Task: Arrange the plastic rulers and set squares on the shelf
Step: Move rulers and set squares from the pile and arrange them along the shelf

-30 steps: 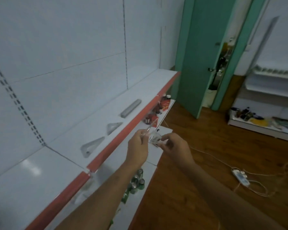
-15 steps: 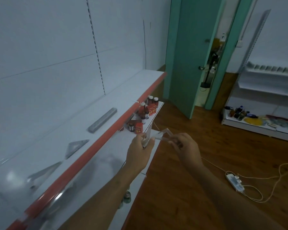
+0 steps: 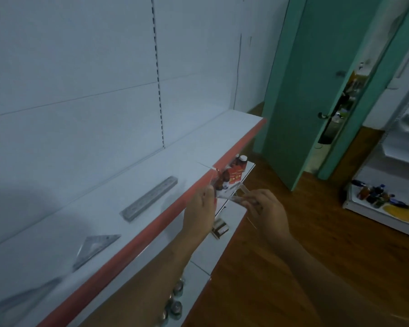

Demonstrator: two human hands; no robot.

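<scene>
clear set square [image 3: 229, 195] pinched between left hand [image 3: 200, 212] and right hand [image 3: 267, 212].

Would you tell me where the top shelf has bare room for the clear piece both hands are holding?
The top shelf is bare from beyond the ruler to its far end by the green door. Nearer, the ruler and two set squares lie in a row. The lower shelf's bottles crowd it.
</scene>
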